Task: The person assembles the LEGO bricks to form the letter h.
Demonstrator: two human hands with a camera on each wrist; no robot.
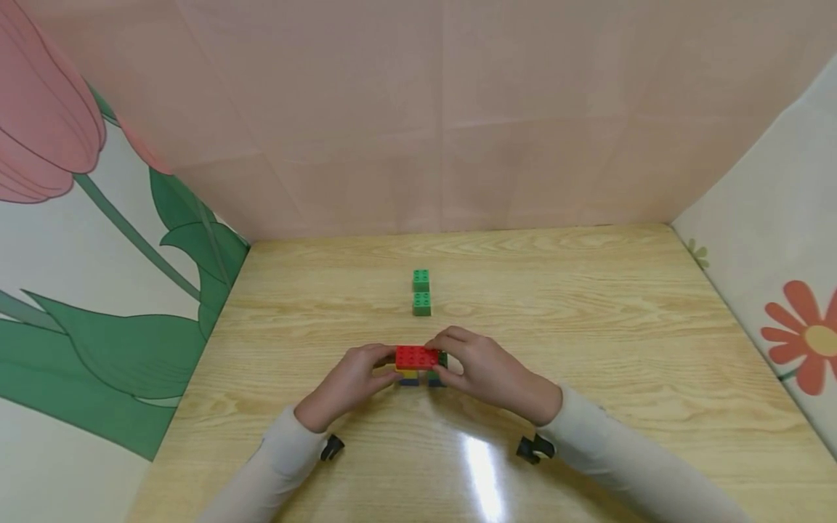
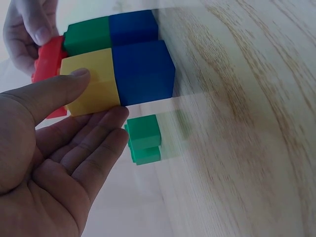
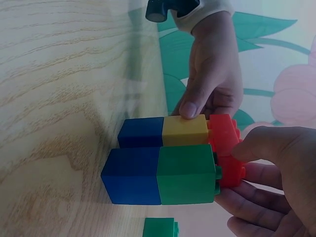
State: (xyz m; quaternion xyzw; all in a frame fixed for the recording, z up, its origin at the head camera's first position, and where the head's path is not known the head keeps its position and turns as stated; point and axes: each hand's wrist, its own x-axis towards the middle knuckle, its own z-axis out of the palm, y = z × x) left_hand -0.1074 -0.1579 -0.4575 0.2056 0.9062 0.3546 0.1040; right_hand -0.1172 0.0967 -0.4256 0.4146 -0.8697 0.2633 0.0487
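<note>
Two short towers stand side by side on the table. One has a yellow brick (image 2: 91,81) on a blue brick (image 2: 143,74); the other has a green brick (image 3: 186,173) on another blue brick (image 3: 131,175). Across their tops lies a long red brick (image 1: 416,357). The left hand (image 1: 356,378) holds the yellow brick between thumb and fingers. From the other side, the right hand (image 1: 487,374) pinches the red brick's right end. Some green studs show beside the red brick in the right wrist view; whether it is fully seated there I cannot tell.
Farther back on the wooden table (image 1: 556,290) are two small green bricks (image 1: 421,303), one behind the other. A pink backdrop (image 1: 438,116) rises at the rear edge, with flower-patterned panels on both sides. Light glares off the table in front of the hands.
</note>
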